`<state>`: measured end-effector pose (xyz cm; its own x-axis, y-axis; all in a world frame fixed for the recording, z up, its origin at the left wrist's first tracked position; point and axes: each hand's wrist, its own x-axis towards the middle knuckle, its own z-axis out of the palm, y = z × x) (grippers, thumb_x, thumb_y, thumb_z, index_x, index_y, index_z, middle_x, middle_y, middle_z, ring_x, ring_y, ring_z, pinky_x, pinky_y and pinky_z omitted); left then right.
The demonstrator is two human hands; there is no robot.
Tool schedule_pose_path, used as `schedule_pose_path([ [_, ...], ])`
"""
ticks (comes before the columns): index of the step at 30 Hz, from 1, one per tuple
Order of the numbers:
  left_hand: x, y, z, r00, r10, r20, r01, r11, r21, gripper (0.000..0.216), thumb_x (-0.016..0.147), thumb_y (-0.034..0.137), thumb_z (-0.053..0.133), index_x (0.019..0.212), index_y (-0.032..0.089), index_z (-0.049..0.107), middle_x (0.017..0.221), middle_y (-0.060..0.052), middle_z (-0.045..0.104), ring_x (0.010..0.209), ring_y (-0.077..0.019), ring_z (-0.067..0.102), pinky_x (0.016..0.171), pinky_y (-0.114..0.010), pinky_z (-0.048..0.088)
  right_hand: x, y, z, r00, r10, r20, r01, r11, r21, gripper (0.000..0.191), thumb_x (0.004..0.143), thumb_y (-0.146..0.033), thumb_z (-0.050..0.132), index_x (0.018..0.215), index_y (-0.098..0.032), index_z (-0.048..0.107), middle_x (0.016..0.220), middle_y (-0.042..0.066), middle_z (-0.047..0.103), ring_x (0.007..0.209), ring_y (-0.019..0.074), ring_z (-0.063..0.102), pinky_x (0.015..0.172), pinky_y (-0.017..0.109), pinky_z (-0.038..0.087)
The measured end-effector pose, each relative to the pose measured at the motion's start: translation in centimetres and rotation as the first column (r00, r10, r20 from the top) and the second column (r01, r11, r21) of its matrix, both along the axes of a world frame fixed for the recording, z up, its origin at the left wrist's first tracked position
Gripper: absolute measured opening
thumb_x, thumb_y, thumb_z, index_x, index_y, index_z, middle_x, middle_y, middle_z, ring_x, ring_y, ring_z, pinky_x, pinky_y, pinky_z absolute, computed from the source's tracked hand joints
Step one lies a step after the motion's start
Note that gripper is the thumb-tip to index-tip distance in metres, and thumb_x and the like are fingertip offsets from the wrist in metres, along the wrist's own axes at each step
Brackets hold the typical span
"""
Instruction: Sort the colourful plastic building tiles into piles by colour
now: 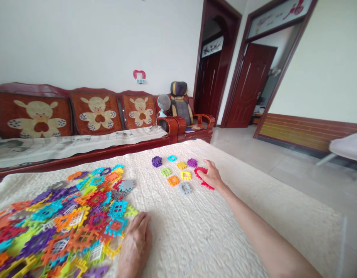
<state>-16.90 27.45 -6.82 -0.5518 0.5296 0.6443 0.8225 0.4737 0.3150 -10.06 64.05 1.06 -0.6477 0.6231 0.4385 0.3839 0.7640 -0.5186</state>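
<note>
Head view: the right hand (pixel 213 175) reaches across the white quilted cover (pixel 178 231) to the red pieces (pixel 207 186), with the lone purple piece (pixel 192 162) serving as landmark; the red pieces lie just to the right of the purple piece and toward the viewer, partly beneath the hand, their visible edges forming a band whose long axis slants away from the landmark, down and to the right; the thumb and forefinger stand moderately apart over the end of this band nearer the purple piece, the thumb on its near side, though whether they grip or merely rest there cannot be told; the left hand (pixel 137 239) lies well apart from the landmark, to its left and nearer the viewer, back upward beside the heap of toothed pieces (pixel 81 237), its fingers bent and close together, their tips hidden, so that any hold cannot be told; the right hand is plainly the nearer to the red pieces
</note>
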Motion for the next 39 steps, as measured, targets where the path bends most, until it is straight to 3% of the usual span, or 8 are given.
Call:
schedule_pose_path([
  [4, 0.6, 0.1, 1.0, 0.999, 0.007, 0.048, -0.008, 1.0, 0.009, 0.031, 0.084, 0.008, 0.041, 0.098, 0.018, 0.067, 0.109, -0.009, 0.067, 0.103, -0.0213, 0.062, 0.09, -0.036, 0.053, 0.6, -5.4, 0.1, 0.953, 0.183, -0.24, -0.179, 0.983, 0.041, 0.04, 0.078, -0.026, 0.05, 0.118, -0.02, 0.055, 0.117, 0.009, 0.06, 0.108, 0.0221, 0.058, 0.098, 0.036, 0.044],
  [8, 1.4, 0.1, 2.5, 0.992, -0.006, 0.124, 0.008, 1.0, -0.014, 0.031, 0.083, 0.006, 0.04, 0.095, 0.018, 0.067, 0.104, -0.01, 0.067, 0.099, -0.0202, 0.062, 0.088, -0.034, 0.053, 0.0, -13.9, -1.7, 0.907, 0.38, -0.18, -0.41, 0.893, -0.185, 0.035, 0.074, -0.021, 0.049, 0.107, -0.023, 0.06, 0.107, 0.006, 0.067, 0.092, 0.0206, 0.064, 0.083, 0.035, 0.052],
  [11, 1.7, 0.2, 3.1, 0.98, -0.006, 0.198, 0.011, 1.0, -0.024, 0.03, 0.084, 0.006, 0.038, 0.09, 0.018, 0.065, 0.1, -0.01, 0.065, 0.1, -0.0199, 0.06, 0.088, -0.034, 0.051, -0.6, -19.2, -3.5, 0.894, 0.427, -0.137, -0.447, 0.821, -0.354, 0.037, 0.071, -0.02, 0.047, 0.105, -0.022, 0.062, 0.104, 0.007, 0.069, 0.092, 0.0209, 0.066, 0.081, 0.034, 0.053],
  [14, 1.7, 0.3, 3.3, 0.972, 0.014, 0.235, -0.005, 0.999, -0.039, 0.027, 0.084, 0.006, 0.04, 0.087, 0.018, 0.064, 0.097, -0.008, 0.064, 0.1, -0.0192, 0.059, 0.089, -0.034, 0.051, -0.8, -22.1, -4.7, 0.902, 0.41, -0.133, -0.429, 0.83, -0.355, 0.038, 0.072, -0.021, 0.043, 0.105, -0.02, 0.063, 0.103, 0.008, 0.07, 0.096, 0.0204, 0.066, 0.085, 0.034, 0.052],
  [21, 2.1, 0.1, 4.0, 0.961, 0.086, 0.264, -0.051, 0.989, -0.137, 0.021, 0.079, 0.008, 0.045, 0.084, 0.02, 0.062, 0.094, -0.005, 0.065, 0.095, -0.0165, 0.059, 0.087, -0.027, 0.05, 0.2, -22.9, -4.5, 0.917, 0.343, -0.204, -0.382, 0.904, -0.194, 0.036, 0.076, -0.03, 0.038, 0.096, -0.017, 0.066, 0.097, 0.011, 0.072, 0.093, 0.0235, 0.066, 0.087, 0.037, 0.051],
  [27, 0.9, -1.0, 4.5, 0.945, 0.18, 0.273, -0.132, 0.974, -0.186, 0.019, 0.08, 0.012, 0.044, 0.082, 0.018, 0.062, 0.092, -0.007, 0.064, 0.092, -0.018, 0.06, 0.087, -0.029, 0.05, 0.1, -22.4, -4.1, 0.943, 0.308, -0.122, -0.33, 0.908, -0.259, 0.038, 0.074, -0.039, 0.043, 0.093, -0.02, 0.069, 0.089, 0.008, 0.073, 0.08, 0.0233, 0.067, 0.078, 0.035, 0.052],
  [34, 0.7, -1.1, 4.7, 0.958, 0.111, 0.264, -0.071, 0.985, -0.158, 0.028, 0.082, 0.013, 0.042, 0.098, 0.016, 0.065, 0.094, -0.007, 0.066, 0.091, -0.0167, 0.061, 0.089, -0.028, 0.05, -0.3, -22.0, -4.4, 0.954, 0.287, -0.087, -0.3, 0.915, -0.269, 0.037, 0.071, -0.039, 0.045, 0.092, -0.022, 0.07, 0.09, 0.005, 0.074, 0.076, 0.0219, 0.066, 0.075, 0.033, 0.049],
  [39, 1.5, -1.7, 4.9, 0.958, 0.138, 0.253, -0.085, 0.975, -0.207, 0.022, 0.08, 0.014, 0.044, 0.086, 0.017, 0.065, 0.085, -0.006, 0.066, 0.083, -0.0164, 0.061, 0.08, -0.027, 0.052, -0.4, -21.9, -4.3, 0.958, 0.28, -0.063, -0.286, 0.912, -0.293, 0.039, 0.07, -0.04, 0.045, 0.092, -0.021, 0.07, 0.089, 0.006, 0.073, 0.075, 0.0231, 0.065, 0.074, 0.035, 0.048],
])
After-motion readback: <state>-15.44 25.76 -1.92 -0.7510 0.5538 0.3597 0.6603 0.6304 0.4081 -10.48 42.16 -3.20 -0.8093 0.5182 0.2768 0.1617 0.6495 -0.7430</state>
